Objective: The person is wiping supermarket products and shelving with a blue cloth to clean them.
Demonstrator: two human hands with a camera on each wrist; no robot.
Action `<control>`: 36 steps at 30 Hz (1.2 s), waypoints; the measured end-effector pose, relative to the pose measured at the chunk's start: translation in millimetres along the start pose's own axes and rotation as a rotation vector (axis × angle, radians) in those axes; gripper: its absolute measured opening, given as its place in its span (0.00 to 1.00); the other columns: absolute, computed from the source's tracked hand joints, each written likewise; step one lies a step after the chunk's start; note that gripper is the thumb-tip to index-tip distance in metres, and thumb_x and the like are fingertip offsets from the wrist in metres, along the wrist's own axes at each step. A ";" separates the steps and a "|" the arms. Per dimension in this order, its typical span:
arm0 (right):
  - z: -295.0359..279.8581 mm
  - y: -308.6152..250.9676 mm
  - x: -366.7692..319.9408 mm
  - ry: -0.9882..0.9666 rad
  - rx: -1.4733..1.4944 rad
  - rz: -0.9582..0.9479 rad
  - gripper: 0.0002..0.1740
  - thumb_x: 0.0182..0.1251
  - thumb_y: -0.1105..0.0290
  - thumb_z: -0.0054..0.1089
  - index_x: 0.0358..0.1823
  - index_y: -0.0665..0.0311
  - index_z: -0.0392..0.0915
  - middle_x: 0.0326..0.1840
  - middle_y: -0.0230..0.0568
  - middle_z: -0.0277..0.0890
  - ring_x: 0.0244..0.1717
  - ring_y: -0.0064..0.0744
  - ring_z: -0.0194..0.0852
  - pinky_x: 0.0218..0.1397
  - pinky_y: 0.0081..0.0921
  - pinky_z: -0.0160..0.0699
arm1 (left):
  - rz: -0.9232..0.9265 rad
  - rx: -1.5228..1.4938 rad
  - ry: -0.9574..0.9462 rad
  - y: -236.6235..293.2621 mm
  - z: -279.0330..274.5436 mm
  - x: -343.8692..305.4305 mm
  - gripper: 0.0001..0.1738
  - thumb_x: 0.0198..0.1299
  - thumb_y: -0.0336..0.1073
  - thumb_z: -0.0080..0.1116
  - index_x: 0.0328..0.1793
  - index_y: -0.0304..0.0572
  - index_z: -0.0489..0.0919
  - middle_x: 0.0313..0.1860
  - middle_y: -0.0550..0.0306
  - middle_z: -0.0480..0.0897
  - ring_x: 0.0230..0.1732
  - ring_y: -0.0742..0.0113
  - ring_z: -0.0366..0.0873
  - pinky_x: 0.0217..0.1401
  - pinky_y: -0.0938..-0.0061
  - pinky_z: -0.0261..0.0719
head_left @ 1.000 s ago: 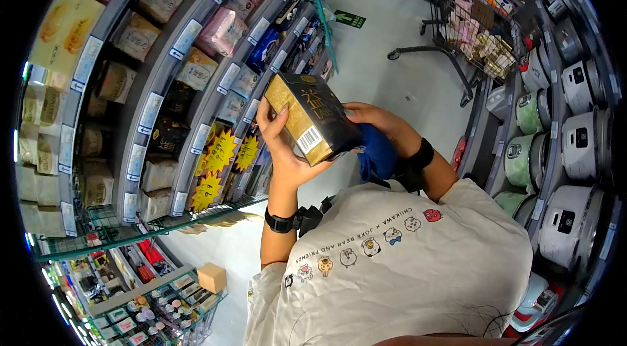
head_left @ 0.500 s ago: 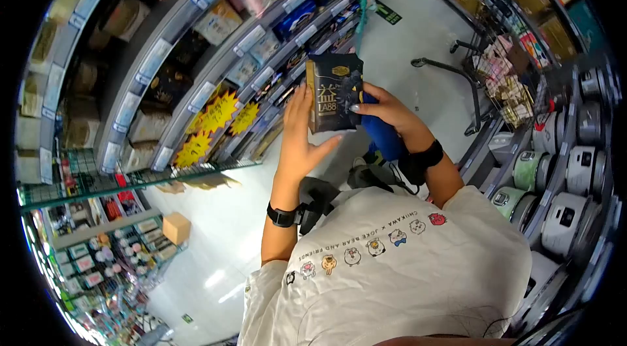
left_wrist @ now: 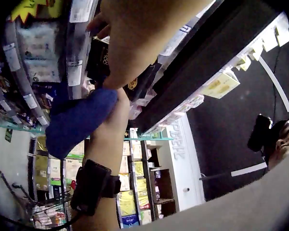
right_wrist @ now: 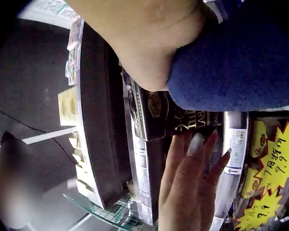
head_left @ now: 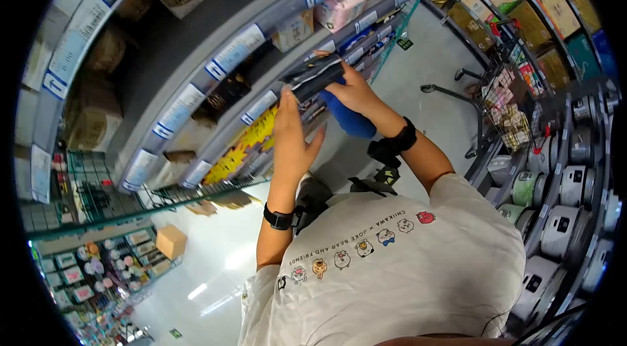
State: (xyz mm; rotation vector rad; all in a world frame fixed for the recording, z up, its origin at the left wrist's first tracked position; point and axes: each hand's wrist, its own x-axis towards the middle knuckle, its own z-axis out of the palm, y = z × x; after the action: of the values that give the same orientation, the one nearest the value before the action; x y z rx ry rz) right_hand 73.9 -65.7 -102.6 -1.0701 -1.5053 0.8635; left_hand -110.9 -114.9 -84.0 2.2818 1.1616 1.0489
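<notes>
A black packet with gold lettering point(head_left: 312, 77) is up in front of the shelves in the head view, tilted so its narrow end shows. My right hand point(head_left: 358, 94) grips its right end, and a blue cloth point(head_left: 347, 116) hangs below that hand. The left hand point(head_left: 292, 137) lies along the packet's left side, fingers straight and thumb apart. From the right wrist, the left fingers point(right_wrist: 180, 161) touch the lettered face of the packet point(right_wrist: 188, 120), while the cloth point(right_wrist: 236, 62) covers much of the right hand.
Shelves of packets with price labels point(head_left: 235, 52) run close along the left, yellow starburst signs point(head_left: 241, 150) on their front. Rice cookers point(head_left: 562, 228) line the right side. A loaded shopping cart point(head_left: 506, 108) stands in the aisle ahead. A cardboard box point(head_left: 171, 241) sits lower left.
The packet has turned from its gold side, through its lettered front, to its narrow end. Both hands have moved nearer the shelves; the left hand has gone from gripping to lying flat against it.
</notes>
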 end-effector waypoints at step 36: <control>-14.8 -12.6 -57.7 0.518 -0.131 0.172 0.19 0.64 0.67 0.54 0.55 0.63 0.66 0.47 0.48 0.73 0.47 0.36 0.74 0.51 0.30 0.70 | -0.029 -0.540 -0.258 -19.0 79.0 8.9 0.31 0.53 0.27 0.58 0.63 0.34 0.61 0.45 0.47 0.75 0.37 0.64 0.75 0.39 0.72 0.73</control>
State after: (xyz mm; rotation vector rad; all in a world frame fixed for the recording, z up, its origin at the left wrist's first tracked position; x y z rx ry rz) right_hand 89.1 -124.5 -107.5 -1.4088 -1.0549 0.5469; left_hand -57.7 -96.1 -143.1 1.8930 0.6987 0.8896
